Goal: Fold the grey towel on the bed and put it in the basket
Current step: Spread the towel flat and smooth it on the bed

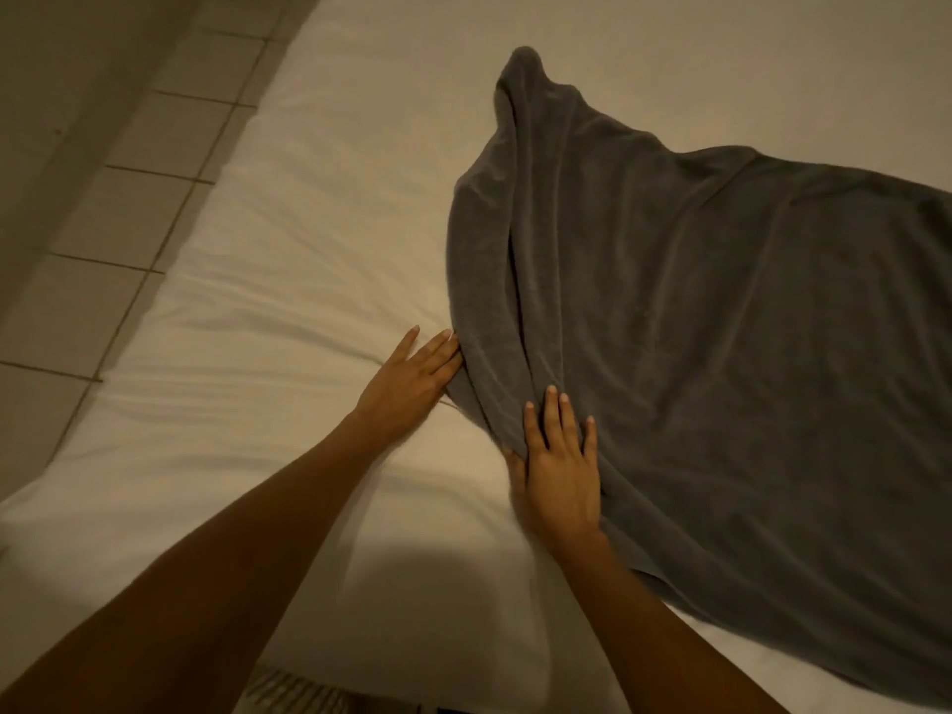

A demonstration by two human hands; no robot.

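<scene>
The grey towel [721, 353] is a thick, soft cloth with a matt, slightly fuzzy terry surface, and it lies in long soft ridges. Under it the white bed sheet [288, 280] is a thin, smooth woven cloth, matt, with many fine creases near the edge. The floor [103, 224] beside the bed is made of square tiles, hard and smooth, with a dull finish and darker grout lines between them.

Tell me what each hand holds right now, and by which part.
Nothing is gripped. The right hand presses flat on the grey towel near its bunched near edge; the left hand touches that edge with straight fingers.
</scene>
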